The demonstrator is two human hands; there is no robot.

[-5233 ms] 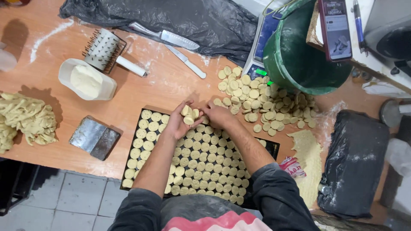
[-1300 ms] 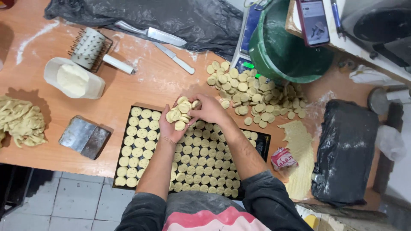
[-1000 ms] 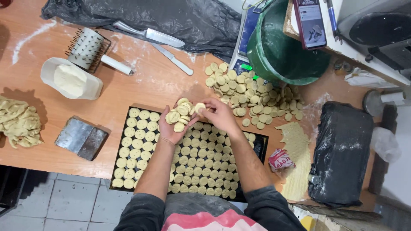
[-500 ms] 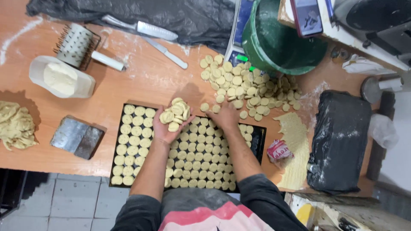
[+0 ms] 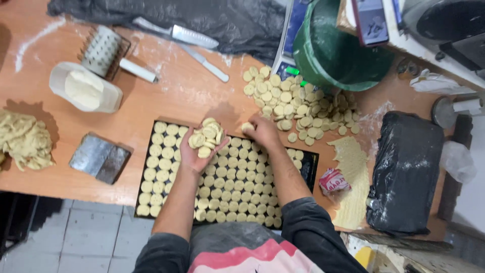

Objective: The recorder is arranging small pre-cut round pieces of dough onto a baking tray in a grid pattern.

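A black baking tray [image 5: 307,171] lies at the table's near edge, nearly filled with rows of small round dough discs [image 5: 227,187]. My left hand [image 5: 194,151] is cupped palm-up over the tray and holds a heap of dough discs [image 5: 206,138]. My right hand [image 5: 262,132] rests at the tray's far edge with one dough disc [image 5: 247,127] pinched in its fingertips. A loose pile of cut dough discs [image 5: 293,103] lies on the table just beyond my right hand.
A green bucket [image 5: 333,55] stands behind the pile. A strip of dough offcut [image 5: 353,177], a small red packet [image 5: 332,181] and a black wrapped block [image 5: 409,172] lie right. At left: white tub [image 5: 86,91], metal scraper [image 5: 99,157], dough scraps [image 5: 25,139], spiked roller [image 5: 103,46], knives [image 5: 189,36].
My right hand has left the heap in my left palm and moved out to the tray's far edge with one disc. The left hand has kept its heap.
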